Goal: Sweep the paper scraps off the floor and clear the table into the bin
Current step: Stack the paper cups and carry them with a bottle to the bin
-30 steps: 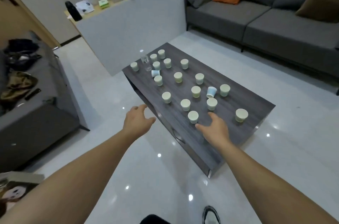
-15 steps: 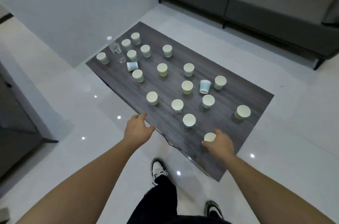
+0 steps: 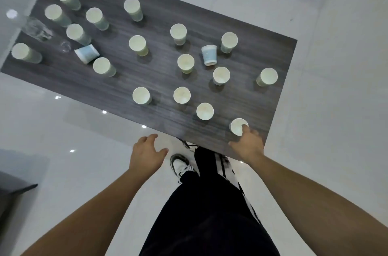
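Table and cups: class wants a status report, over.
Right hand fingers on nearest paper cup, grip unclear. Left hand open, off the table edge. Two blue cups tipped over. Nothing blocking.
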`<action>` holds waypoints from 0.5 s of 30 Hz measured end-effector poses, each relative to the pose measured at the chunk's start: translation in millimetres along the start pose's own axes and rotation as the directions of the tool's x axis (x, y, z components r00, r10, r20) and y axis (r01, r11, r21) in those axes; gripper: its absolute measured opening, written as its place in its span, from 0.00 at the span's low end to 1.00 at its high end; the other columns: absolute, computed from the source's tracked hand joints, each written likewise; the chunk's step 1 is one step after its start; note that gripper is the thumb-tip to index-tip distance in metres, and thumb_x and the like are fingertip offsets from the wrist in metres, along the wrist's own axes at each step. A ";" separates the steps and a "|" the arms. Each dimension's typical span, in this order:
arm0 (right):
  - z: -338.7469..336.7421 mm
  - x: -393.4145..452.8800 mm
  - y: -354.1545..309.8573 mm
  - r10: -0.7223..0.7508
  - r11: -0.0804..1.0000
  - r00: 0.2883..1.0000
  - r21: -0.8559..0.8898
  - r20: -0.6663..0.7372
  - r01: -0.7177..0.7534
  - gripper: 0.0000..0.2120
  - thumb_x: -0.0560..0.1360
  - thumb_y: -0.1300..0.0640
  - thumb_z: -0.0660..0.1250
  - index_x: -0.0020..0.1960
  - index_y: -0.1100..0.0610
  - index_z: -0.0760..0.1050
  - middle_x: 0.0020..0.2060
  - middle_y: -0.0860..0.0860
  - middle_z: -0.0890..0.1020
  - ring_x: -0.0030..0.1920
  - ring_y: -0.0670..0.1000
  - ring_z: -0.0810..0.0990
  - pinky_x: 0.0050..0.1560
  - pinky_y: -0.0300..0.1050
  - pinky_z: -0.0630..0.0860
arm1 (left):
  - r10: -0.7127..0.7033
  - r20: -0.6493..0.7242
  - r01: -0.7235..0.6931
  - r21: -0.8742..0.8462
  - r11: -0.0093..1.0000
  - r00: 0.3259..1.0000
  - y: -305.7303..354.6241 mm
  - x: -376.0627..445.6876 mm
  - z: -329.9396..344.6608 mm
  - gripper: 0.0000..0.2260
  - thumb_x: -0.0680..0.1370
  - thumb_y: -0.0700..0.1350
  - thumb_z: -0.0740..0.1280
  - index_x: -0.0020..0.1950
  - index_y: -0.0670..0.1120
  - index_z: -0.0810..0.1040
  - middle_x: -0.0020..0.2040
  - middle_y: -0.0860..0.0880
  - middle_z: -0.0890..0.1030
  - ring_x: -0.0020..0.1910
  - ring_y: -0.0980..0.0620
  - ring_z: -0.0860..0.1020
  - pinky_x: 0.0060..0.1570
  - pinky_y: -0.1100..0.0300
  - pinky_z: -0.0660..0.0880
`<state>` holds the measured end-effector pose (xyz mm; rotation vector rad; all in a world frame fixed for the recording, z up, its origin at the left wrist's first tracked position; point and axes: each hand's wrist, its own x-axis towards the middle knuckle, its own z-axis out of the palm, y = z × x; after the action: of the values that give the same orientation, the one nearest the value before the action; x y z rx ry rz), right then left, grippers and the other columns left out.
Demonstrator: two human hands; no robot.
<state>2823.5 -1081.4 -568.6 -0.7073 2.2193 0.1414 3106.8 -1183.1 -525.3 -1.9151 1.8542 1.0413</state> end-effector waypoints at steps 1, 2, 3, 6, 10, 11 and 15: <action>4.3 9.5 -5.0 0.003 1.000 1.000 -0.014 -0.017 -0.003 0.39 0.70 0.44 0.73 0.76 0.50 0.59 0.67 0.60 0.68 0.64 0.63 0.70 0.62 0.54 0.72 | -0.001 0.007 0.001 0.020 1.000 1.000 -2.9 5.0 3.7 0.28 0.74 0.55 0.69 0.72 0.49 0.68 0.69 0.44 0.70 0.67 0.43 0.68 0.63 0.49 0.68; 8.5 19.5 -10.8 0.005 0.999 1.000 -0.035 -0.030 -0.006 0.41 0.70 0.43 0.73 0.76 0.49 0.57 0.70 0.60 0.65 0.66 0.64 0.68 0.62 0.56 0.72 | -0.001 0.005 0.001 0.033 0.999 1.000 -5.4 10.0 6.9 0.28 0.74 0.55 0.69 0.72 0.49 0.69 0.69 0.44 0.71 0.67 0.43 0.68 0.63 0.49 0.68; 13.0 29.9 -17.0 0.008 0.998 0.999 -0.060 -0.034 -0.010 0.43 0.70 0.43 0.74 0.77 0.47 0.55 0.72 0.61 0.60 0.68 0.64 0.66 0.64 0.58 0.71 | -0.006 -0.002 0.006 0.038 0.999 1.000 -7.6 15.5 9.9 0.27 0.74 0.55 0.69 0.72 0.49 0.69 0.68 0.44 0.71 0.67 0.43 0.68 0.63 0.49 0.68; 29.8 58.7 -25.8 0.035 0.998 0.999 -0.057 -0.024 -0.036 0.42 0.69 0.44 0.76 0.75 0.47 0.56 0.74 0.62 0.56 0.70 0.66 0.62 0.63 0.62 0.71 | -0.043 0.004 0.043 0.021 0.999 0.999 -12.0 26.2 22.1 0.27 0.75 0.56 0.68 0.72 0.50 0.69 0.68 0.45 0.71 0.66 0.44 0.69 0.61 0.48 0.69; 40.0 73.1 -27.3 0.076 0.990 0.996 0.117 0.054 -0.082 0.31 0.71 0.52 0.73 0.70 0.53 0.66 0.63 0.61 0.69 0.61 0.66 0.72 0.57 0.52 0.73 | -0.107 0.098 0.105 0.029 0.994 0.989 -13.1 37.5 35.7 0.27 0.75 0.54 0.68 0.72 0.50 0.68 0.68 0.45 0.71 0.65 0.44 0.71 0.62 0.48 0.70; 37.8 70.4 -30.1 0.072 0.984 0.997 0.165 0.006 -0.072 0.29 0.70 0.53 0.72 0.69 0.54 0.68 0.61 0.60 0.70 0.59 0.65 0.75 0.55 0.50 0.73 | -0.128 0.111 0.126 0.025 0.992 0.986 -11.5 40.7 37.0 0.27 0.75 0.54 0.68 0.72 0.49 0.68 0.68 0.44 0.71 0.64 0.43 0.71 0.62 0.48 0.70; 20.0 45.1 -52.9 -0.171 0.916 0.893 0.268 -0.417 0.300 0.28 0.68 0.55 0.71 0.67 0.54 0.70 0.58 0.56 0.73 0.53 0.58 0.76 0.50 0.43 0.69 | -0.185 0.098 0.191 -0.051 0.980 0.978 -0.8 54.6 35.6 0.26 0.75 0.51 0.68 0.71 0.48 0.69 0.67 0.43 0.72 0.64 0.43 0.72 0.61 0.50 0.69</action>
<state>2840.5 -1139.4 -608.3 -0.8702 2.4142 -0.5249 3092.5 -1200.8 -586.3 -1.9945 1.5739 1.1149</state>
